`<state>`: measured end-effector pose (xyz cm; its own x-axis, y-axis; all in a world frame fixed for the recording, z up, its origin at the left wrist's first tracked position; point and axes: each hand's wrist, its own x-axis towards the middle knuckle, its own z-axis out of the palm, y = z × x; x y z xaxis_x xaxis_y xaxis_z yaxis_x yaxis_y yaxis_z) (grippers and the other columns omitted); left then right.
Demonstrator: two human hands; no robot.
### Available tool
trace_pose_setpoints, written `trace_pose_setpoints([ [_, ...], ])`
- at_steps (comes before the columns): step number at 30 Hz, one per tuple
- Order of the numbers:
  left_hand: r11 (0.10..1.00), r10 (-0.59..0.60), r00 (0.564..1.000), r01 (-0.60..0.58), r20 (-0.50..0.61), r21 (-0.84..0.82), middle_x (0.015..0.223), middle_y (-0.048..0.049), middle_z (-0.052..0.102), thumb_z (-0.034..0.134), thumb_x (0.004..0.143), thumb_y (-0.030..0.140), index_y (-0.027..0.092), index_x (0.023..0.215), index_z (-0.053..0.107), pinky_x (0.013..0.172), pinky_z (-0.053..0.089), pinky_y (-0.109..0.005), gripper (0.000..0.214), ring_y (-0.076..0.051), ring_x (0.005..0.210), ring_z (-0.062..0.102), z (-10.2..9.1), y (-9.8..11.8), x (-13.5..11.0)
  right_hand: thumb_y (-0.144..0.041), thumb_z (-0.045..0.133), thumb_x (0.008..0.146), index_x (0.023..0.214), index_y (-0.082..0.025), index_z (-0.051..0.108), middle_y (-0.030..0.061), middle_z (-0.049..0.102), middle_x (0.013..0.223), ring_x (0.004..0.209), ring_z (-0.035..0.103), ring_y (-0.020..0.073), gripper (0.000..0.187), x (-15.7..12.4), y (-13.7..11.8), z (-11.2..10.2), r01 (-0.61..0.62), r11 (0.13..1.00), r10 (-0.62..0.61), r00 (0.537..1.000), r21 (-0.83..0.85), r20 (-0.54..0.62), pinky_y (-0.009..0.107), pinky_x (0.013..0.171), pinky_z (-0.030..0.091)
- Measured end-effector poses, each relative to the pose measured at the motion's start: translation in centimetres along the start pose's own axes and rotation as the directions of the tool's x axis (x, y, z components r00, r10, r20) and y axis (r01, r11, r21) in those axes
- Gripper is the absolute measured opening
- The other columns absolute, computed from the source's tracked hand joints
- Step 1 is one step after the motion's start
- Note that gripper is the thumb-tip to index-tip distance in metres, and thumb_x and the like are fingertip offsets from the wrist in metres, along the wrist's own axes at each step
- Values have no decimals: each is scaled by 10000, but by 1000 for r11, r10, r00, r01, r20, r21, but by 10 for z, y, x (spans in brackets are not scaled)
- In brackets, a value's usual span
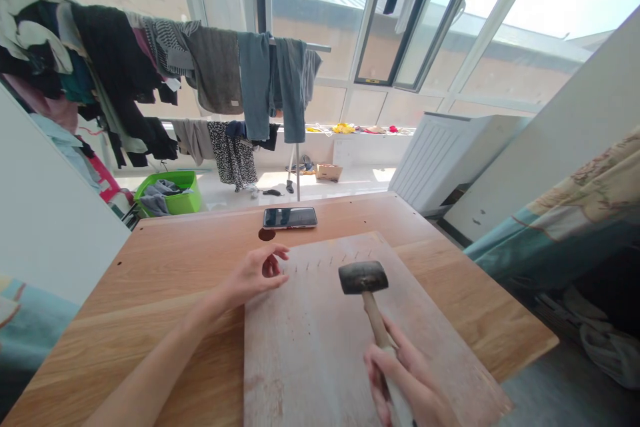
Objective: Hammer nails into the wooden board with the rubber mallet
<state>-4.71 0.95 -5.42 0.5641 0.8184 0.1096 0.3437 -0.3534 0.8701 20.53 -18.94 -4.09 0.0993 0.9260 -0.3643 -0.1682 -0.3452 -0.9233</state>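
Observation:
My right hand (pixel 400 370) is wrapped round the wooden handle of a rubber mallet (pixel 363 277). The black mallet head is over the wooden board (pixel 295 373), right of its middle. A row of several thin nails (pixel 319 264) stands in the board near its far edge. At the left end of that row is my left hand (pixel 263 270), thumb and forefinger apart with a gap between them. One nail shows faintly beside the thumb tip; whether the thumb touches it I cannot tell.
The board lies on a wooden table (pixel 190 280). A phone (pixel 290 217) rests by the table's far edge, behind a round dark hole (pixel 267 235). Beyond stand a clothes rack with hanging laundry (pixel 215 70), a green basin (pixel 170 193) and a white ribbed panel (pixel 430 153).

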Motion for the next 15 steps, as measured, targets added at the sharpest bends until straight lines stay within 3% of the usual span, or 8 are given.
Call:
trace_pose_setpoints([
  [2, 999, 9, 1000, -8, -25, 32, 1053, -60, 689, 673, 811, 300, 165, 1166, 603, 659, 531, -260, 386, -129, 728, 610, 2, 0, 0, -670, 614, 861, 1062, -238, 521, -49, 627, 734, 331, 431, 45, 486, -4, 4, -13, -37, 998, 40, 997, 51, -62, 183, 328, 356],
  [4, 992, 35, 997, -25, -74, 125, 1083, -61, 675, 651, 834, 295, 183, 1166, 605, 691, 542, -274, 353, -156, 803, 635, 5, 2, -2, -715, 587, 855, 885, -241, 503, -58, 608, 696, 359, 452, 57, 482, -4, 7, -21, -30, 1000, 30, 994, 1, -107, 188, 347, 361],
  [6, 962, 82, 988, -46, -127, 268, 1134, -65, 652, 627, 870, 286, 211, 1189, 605, 792, 557, -317, 328, -194, 930, 650, 9, 7, -11, -746, 574, 841, 919, -236, 542, -52, 615, 651, 418, 518, 99, 516, -2, 10, -25, 9, 986, -36, 987, -165, -156, 211, 392, 402],
  [9, 887, 159, 973, -67, -167, 457, 1219, -77, 618, 565, 934, 283, 245, 1221, 602, 972, 534, -400, 292, -244, 1106, 636, 14, 16, -43, -769, 475, 872, 1232, -193, 556, -13, 694, 684, 442, 585, 165, 684, -1, 12, -28, 29, 899, -120, 976, -436, -184, 268, 413, 438],
  [12, 799, 172, 971, -40, -165, 600, 1330, -83, 600, 555, 953, 336, 282, 1248, 613, 1021, 538, -431, 306, -282, 1177, 639, 21, 19, -95, -704, 484, 905, 1256, -177, 616, 39, 744, 804, 542, 671, 207, 647, -2, 12, -41, 82, 730, -277, 943, -679, -184, 310, 511, 530],
  [15, 737, 216, 962, -50, -165, 674, 1482, -22, 548, 606, 919, 413, 377, 1315, 604, 1021, 568, -414, 398, -310, 1249, 625, 30, 11, -149, -555, 508, 956, 1153, -222, 687, 77, 759, 951, 822, 737, 254, 427, -4, 15, -69, 184, 430, -536, 839, -884, -87, 366, 774, 597],
])
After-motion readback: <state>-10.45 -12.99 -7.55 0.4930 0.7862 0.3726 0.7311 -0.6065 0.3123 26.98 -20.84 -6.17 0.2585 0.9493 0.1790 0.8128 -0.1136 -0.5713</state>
